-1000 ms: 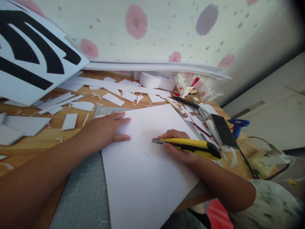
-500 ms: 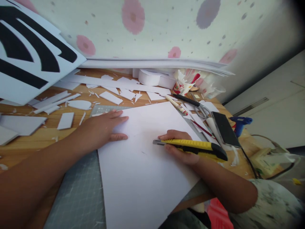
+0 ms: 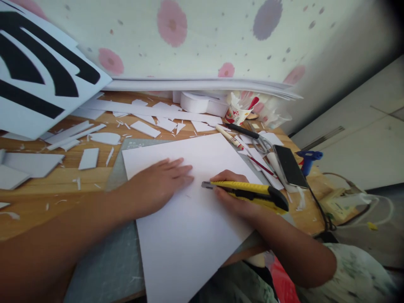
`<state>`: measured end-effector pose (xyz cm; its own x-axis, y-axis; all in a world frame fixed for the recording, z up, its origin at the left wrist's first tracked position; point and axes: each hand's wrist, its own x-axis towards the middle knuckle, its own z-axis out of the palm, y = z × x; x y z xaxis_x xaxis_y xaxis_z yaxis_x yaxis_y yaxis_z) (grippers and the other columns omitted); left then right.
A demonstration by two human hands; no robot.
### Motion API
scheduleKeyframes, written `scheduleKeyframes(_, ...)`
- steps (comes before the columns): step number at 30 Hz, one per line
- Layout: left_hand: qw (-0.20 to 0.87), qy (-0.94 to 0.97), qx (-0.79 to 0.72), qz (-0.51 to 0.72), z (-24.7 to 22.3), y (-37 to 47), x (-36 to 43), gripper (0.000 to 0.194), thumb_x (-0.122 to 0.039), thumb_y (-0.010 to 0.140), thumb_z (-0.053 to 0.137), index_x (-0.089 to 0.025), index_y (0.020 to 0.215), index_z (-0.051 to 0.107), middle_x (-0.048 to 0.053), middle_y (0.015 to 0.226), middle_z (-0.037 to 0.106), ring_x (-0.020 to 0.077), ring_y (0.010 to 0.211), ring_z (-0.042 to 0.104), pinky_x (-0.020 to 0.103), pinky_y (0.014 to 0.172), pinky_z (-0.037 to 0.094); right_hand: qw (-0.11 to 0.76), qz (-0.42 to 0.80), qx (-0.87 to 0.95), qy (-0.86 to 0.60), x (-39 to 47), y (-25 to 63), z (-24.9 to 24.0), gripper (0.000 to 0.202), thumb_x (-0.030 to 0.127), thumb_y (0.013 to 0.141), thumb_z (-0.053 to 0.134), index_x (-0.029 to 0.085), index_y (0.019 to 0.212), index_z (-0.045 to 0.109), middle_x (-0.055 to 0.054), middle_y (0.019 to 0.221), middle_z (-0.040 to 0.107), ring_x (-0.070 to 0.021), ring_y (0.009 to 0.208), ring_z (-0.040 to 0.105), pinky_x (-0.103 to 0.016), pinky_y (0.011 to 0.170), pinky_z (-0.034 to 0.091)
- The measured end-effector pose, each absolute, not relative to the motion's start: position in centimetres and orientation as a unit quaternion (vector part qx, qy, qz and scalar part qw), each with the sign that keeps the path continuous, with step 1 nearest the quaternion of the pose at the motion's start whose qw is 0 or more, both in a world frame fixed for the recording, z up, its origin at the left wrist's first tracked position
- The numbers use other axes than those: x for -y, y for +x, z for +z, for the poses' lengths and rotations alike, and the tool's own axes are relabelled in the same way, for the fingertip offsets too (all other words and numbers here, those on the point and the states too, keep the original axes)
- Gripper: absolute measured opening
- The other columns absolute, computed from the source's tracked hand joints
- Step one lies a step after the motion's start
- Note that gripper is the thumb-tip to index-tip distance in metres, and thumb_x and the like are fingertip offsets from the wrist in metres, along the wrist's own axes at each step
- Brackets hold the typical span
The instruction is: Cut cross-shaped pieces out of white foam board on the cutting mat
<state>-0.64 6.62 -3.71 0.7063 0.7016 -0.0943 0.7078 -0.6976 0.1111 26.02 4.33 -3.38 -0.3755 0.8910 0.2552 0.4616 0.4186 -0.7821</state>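
A large white foam board sheet (image 3: 179, 252) lies at an angle over the grey-green cutting mat (image 3: 107, 256). My left hand (image 3: 160, 185) rests flat on the sheet, its fingers stretched out toward the right and slightly blurred. In my right hand (image 3: 232, 195) is a yellow and black utility knife (image 3: 252, 191). A short piece of its metal blade points left, near the left fingertips. The right hand sits on or just over the sheet; I cannot tell whether the blade touches it. A faint small mark shows on the sheet between the hands.
White offcuts (image 3: 145, 128) litter the wooden table (image 3: 104, 181). On the right are a pen (image 3: 230, 136), scissors (image 3: 243, 130), a black phone (image 3: 290, 166) and a blue glue gun (image 3: 309, 158). A paper cup (image 3: 236, 113) stands behind. A black-patterned white board (image 3: 47, 63) leans at left.
My left hand has slid right and slightly down across the sheet, from its upper left edge toward the middle. My right hand keeps hold of the utility knife. The view has shifted slightly.
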Motion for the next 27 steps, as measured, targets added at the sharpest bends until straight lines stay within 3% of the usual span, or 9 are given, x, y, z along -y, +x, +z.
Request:
scheduleKeyframes(3, 0.07, 0.927, -0.364, -0.054, -3.7, 1.1, -5.7, 0.054, -0.015, 0.1, 0.03, -0.026, 0.151, 0.044, 0.006, 0.162, 0.036, 0.0349, 0.15, 0.028, 0.055, 0.118, 0.031, 0.364, 0.283, 0.753, -0.469, -3.5, 25.5, -3.5, 0.009, 0.021, 0.081, 0.063, 0.024, 0.088, 0.066, 0.001, 0.074, 0.069, -0.0144, 0.062, 0.063, -0.025, 0.058, 0.05)
scheduleKeyframes(6, 0.054, 0.926, -0.372, -0.047, -4.0, 1.7, -5.5, 0.055, -0.015, 0.099, 0.034, -0.03, 0.151, 0.043, 0.008, 0.161, 0.039, 0.0393, 0.148, 0.031, 0.063, 0.112, 0.035, 0.378, 0.26, 0.748, -0.48, -2.8, 25.2, -3.7, 0.008, 0.021, 0.081, 0.062, 0.024, 0.089, 0.065, 0.002, 0.073, 0.069, -0.0141, 0.06, 0.061, -0.025, 0.058, 0.05)
scheduleKeyframes(16, 0.013, 0.931, -0.364, -0.026, -4.2, 1.9, -5.2, 0.055, -0.016, 0.099, 0.035, -0.036, 0.15, 0.045, 0.012, 0.156, 0.045, 0.0429, 0.143, 0.038, 0.066, 0.106, 0.04, 0.345, 0.238, 0.711, -0.564, -1.0, 24.2, -2.7, 0.008, 0.03, 0.08, 0.06, 0.023, 0.082, 0.063, 0.002, 0.066, 0.068, -0.0144, 0.056, 0.06, -0.024, 0.053, 0.046)
scheduleKeyframes(27, 0.028, 0.926, -0.375, -0.024, -3.8, 2.1, -5.0, 0.052, -0.019, 0.101, 0.034, -0.039, 0.148, 0.046, 0.01, 0.157, 0.043, 0.0414, 0.144, 0.037, 0.066, 0.108, 0.039, 0.418, 0.176, 0.628, -0.632, 1.6, 21.5, -3.2, 0.011, 0.034, 0.074, 0.062, 0.023, 0.075, 0.058, 0.003, 0.057, 0.062, -0.0143, 0.048, 0.055, -0.024, 0.045, 0.041)
